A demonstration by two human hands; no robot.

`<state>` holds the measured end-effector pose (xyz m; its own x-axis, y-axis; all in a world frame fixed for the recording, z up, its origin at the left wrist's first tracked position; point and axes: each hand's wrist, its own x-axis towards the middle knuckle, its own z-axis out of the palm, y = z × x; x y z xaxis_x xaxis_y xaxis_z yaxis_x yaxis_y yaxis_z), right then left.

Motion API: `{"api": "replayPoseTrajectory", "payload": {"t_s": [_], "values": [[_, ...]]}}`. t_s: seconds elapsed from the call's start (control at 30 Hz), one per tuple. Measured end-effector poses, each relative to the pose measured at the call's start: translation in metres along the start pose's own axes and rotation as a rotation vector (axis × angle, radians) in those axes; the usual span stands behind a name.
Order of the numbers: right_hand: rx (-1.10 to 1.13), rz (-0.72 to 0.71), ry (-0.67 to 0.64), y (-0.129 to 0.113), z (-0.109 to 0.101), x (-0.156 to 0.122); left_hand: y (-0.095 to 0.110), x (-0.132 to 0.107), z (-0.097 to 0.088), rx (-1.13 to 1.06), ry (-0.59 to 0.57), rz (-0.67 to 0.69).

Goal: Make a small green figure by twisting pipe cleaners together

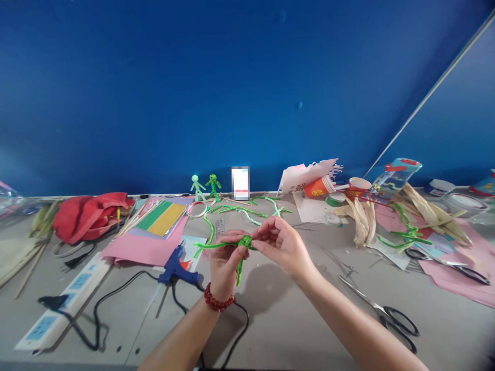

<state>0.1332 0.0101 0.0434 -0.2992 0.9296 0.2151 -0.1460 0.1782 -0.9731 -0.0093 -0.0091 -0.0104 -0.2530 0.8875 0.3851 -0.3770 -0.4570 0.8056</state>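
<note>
A green pipe-cleaner figure (pixel 245 241) with a coiled, rounded part is held above the middle of the table. My left hand (pixel 227 260), with a red beaded bracelet at the wrist, is closed on it between thumb and fingers. Loose green ends stick out to the left and hang below that hand. My right hand (pixel 279 246) pinches the right side of the same piece with thumb and fingertips. Behind the hands lie several loose green pipe cleaners (pixel 242 210). Two finished-looking pipe-cleaner figures, one pale green (pixel 198 188) and one bright green (pixel 213 186), stand by the wall.
A blue glue gun (pixel 178 268) and its black cord lie left, near a white power strip (pixel 64 304). Scissors (pixel 386 312) lie at the right front, with another pair (pixel 448 263) beyond. Pink paper (pixel 145 245), a red bag (pixel 91 216) and paper cups (pixel 319 186) stand around.
</note>
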Motion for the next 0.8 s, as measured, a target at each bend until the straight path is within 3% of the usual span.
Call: {"api": "replayPoseTrajectory", "payload": {"t_s": [0.37,0.5,0.63,0.8], "values": [[-0.064,-0.011,0.007,-0.003,-0.002,-0.001,0.003,0.0,0.005,-0.083,0.042,-0.099],[-0.067,0.021,-0.058,-0.008,-0.012,0.003,0.004,0.002,0.004,-0.178,0.099,-0.248],[-0.196,0.049,-0.188,-0.012,-0.025,0.01,0.003,0.003,0.001,-0.287,0.085,-0.421],[-0.228,-0.122,-0.284,-0.008,-0.026,0.014,-0.001,-0.001,-0.001,-0.405,-0.031,-0.563]]}}
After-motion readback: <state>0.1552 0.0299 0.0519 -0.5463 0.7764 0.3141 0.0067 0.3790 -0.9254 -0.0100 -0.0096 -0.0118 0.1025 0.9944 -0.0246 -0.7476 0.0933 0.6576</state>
